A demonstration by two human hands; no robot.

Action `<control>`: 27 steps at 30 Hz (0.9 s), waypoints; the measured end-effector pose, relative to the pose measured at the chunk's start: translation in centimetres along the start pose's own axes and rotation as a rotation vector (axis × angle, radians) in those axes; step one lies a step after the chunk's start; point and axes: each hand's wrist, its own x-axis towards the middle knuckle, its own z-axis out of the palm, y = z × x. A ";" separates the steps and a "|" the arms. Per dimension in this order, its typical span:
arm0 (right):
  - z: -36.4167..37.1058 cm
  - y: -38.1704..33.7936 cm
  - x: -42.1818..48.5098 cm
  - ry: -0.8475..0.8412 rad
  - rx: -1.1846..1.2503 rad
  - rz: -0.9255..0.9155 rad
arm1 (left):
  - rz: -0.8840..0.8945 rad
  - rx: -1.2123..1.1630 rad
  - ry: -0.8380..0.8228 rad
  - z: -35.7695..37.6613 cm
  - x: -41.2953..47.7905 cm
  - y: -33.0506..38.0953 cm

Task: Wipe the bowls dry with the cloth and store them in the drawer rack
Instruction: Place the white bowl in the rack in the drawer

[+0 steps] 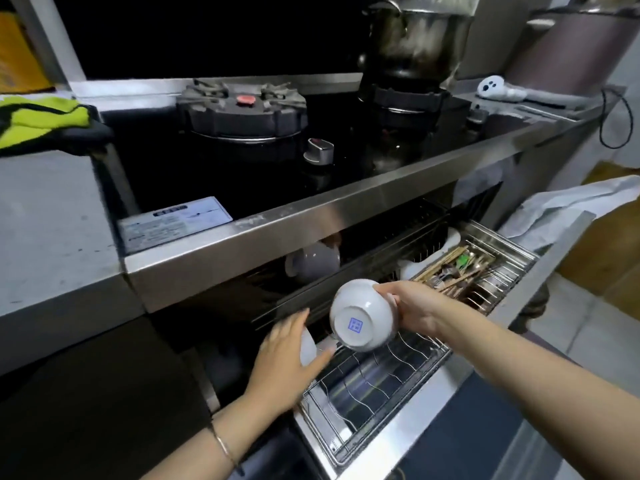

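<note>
My right hand (pixel 412 311) grips a white bowl (pixel 362 315) by its rim, bottom turned toward me with a blue square mark on its foot, just above the wire drawer rack (pixel 377 375). My left hand (pixel 289 358) rests on a second white bowl (pixel 307 348) standing in the rack's back left corner; most of that bowl is hidden under my palm. Another white dish (pixel 311 261) sits deeper in the dark cabinet under the stove front. A yellow-green cloth (pixel 41 119) lies on the counter at far left.
The pulled-out drawer holds a cutlery basket (pixel 485 268) with chopsticks and spoons on the right. Above is the steel stove edge (pixel 277 237), a burner (pixel 242 112), a knob (pixel 318 150) and a steel pot (pixel 415 39). A white cloth (pixel 571 206) hangs at right.
</note>
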 end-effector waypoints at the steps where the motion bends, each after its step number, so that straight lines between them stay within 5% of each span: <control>1: 0.4 0.2 1.4 0.002 0.003 0.025 | 0.003 0.054 0.009 0.9 0.6 -0.6; 13: 5.3 3.5 12.0 0.012 -0.024 0.245 | 0.022 0.273 0.177 5.9 2.9 -5.3; 27: 7.6 5.8 14.1 -0.034 -0.098 0.189 | 0.024 0.345 0.191 6.4 2.9 -5.6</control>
